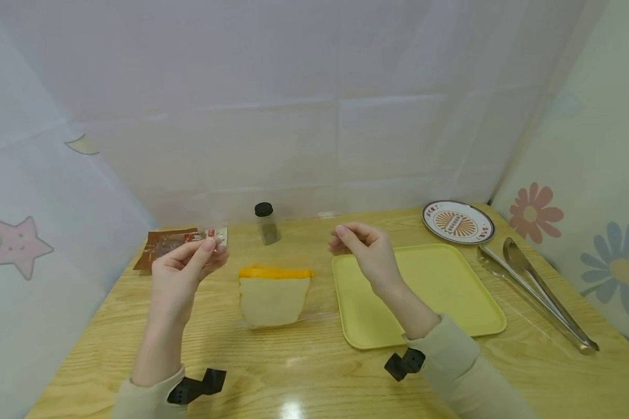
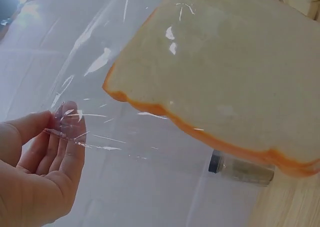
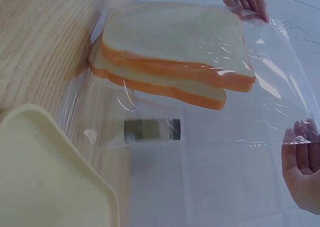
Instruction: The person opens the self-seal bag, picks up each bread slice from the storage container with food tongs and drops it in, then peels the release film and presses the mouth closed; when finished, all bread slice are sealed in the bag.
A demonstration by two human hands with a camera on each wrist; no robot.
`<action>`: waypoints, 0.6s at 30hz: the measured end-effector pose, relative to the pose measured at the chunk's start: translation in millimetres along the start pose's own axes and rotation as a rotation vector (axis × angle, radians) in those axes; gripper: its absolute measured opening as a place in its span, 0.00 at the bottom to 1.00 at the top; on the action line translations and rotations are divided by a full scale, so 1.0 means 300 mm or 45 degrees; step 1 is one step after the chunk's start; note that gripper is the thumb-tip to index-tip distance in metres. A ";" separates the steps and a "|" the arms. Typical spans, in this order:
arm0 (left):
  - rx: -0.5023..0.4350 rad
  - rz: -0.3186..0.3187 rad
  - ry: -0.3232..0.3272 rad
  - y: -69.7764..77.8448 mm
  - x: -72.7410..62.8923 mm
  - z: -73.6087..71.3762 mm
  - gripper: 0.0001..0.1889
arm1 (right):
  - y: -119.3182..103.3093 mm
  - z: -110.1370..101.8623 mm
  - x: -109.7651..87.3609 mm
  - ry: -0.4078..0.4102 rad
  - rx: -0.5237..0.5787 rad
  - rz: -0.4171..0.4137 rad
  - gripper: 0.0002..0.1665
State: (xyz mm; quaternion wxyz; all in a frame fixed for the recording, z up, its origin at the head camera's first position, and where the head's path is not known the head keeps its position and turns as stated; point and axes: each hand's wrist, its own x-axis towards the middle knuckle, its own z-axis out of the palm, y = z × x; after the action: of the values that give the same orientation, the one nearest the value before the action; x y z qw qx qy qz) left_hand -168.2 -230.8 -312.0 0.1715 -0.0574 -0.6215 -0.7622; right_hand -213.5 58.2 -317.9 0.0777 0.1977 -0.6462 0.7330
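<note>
A clear plastic bag is stretched between my two hands with its edge raised. My left hand pinches one side of that edge between thumb and fingers, left of the bread. On the other side my right hand pinches it, over the near-left part of the tray. Inside the bag lie white bread slices with orange-brown crusts; the right wrist view shows two of them, an upper slice overlapping a lower slice. In the left wrist view, thin film bunches at the left fingertips.
Behind the bread stands a small black-lidded jar near the back curtain. Brown packets lie behind my left hand. To the right are a pale yellow tray, a patterned round plate and metal tongs.
</note>
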 end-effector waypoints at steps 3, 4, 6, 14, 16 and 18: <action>-0.091 -0.013 0.006 0.003 -0.004 0.003 0.09 | -0.002 -0.001 -0.002 -0.003 -0.007 -0.014 0.13; -0.116 -0.018 0.010 0.004 -0.005 0.004 0.09 | -0.003 -0.002 -0.002 -0.006 -0.010 -0.019 0.13; -0.151 -0.028 0.024 0.004 -0.006 0.006 0.08 | -0.004 -0.002 -0.003 -0.004 -0.018 -0.024 0.13; -0.140 -0.013 0.145 0.003 -0.002 0.023 0.07 | -0.013 -0.007 -0.004 0.031 -0.081 -0.018 0.14; -0.120 -0.016 0.167 0.004 -0.002 0.029 0.07 | -0.017 -0.008 -0.004 0.029 -0.090 -0.006 0.14; -0.114 -0.032 0.187 0.004 -0.002 0.035 0.07 | -0.022 -0.009 -0.003 0.030 -0.096 0.019 0.14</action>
State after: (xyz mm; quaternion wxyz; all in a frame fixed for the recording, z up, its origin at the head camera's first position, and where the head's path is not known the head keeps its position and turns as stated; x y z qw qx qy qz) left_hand -168.4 -220.8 -308.7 0.2044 -0.0014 -0.5734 -0.7934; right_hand -210.7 62.1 -312.4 0.0872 0.1811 -0.6740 0.7109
